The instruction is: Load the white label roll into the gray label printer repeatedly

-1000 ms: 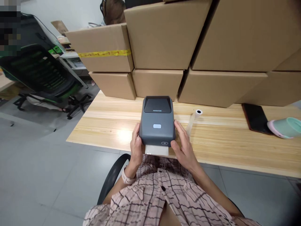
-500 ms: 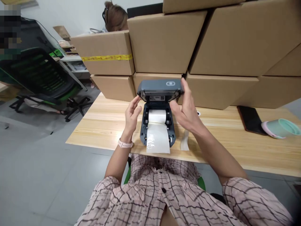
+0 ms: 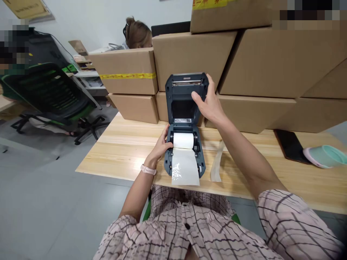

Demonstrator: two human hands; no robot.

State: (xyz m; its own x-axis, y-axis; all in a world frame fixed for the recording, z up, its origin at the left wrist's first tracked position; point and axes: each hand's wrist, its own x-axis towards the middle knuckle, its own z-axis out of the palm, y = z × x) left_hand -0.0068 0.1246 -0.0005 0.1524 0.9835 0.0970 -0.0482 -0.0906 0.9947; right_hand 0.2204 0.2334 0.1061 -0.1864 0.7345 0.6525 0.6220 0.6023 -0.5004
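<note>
A dark grey label printer (image 3: 202, 159) sits on the wooden table with its lid (image 3: 184, 94) swung up. Inside its base lies a white label roll (image 3: 183, 140), and a strip of labels (image 3: 185, 168) runs from it over the front edge. My right hand (image 3: 210, 103) grips the lid's right edge, thumb on the inner face and fingers behind. My left hand (image 3: 162, 145) holds the left side of the printer base, its thumb over the rim near the roll. A loose paper strip (image 3: 216, 168) lies to the right of the printer.
Stacked cardboard boxes (image 3: 193, 54) form a wall behind the printer. At the table's right lie a dark phone (image 3: 291, 146) and a mint-green cup (image 3: 329, 156). An office chair (image 3: 46, 90) stands at left. Beyond the boxes a person's head (image 3: 137, 33) shows.
The lid has swung from partly raised to nearly upright, with my right hand moving up along with it. My left hand has come in against the printer base. The view has shifted slightly.
</note>
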